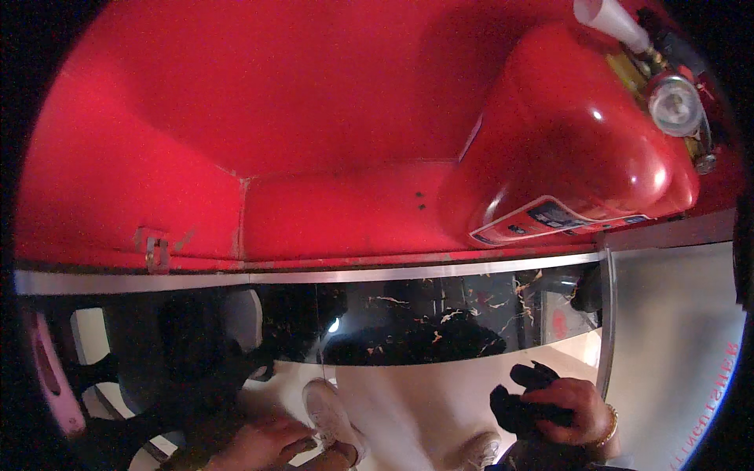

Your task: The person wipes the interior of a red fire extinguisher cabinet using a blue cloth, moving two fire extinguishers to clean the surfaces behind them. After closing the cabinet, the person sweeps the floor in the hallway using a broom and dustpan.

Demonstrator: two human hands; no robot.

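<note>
My right hand (568, 409), with a bracelet at the wrist, is closed around a bunched black cloth or glove (506, 406) at the lower right. My left hand (265, 438) hangs low at the bottom centre, its fingers curled; whether it holds anything is unclear. In front of me and above both hands, a red fire extinguisher (565, 135) with a pressure gauge (675, 106) and a pale nozzle (612, 23) lies in a red recessed cabinet (330, 106). Neither hand touches it.
A metal door (665, 329) bearing writing stands at the right. Glossy black marble-patterned panelling (436, 318) runs below the cabinet, above a pale floor (400, 406). A latch (157, 252) sits at the cabinet's left edge. Dark chair-like shapes and a pink object (56, 382) are at the left.
</note>
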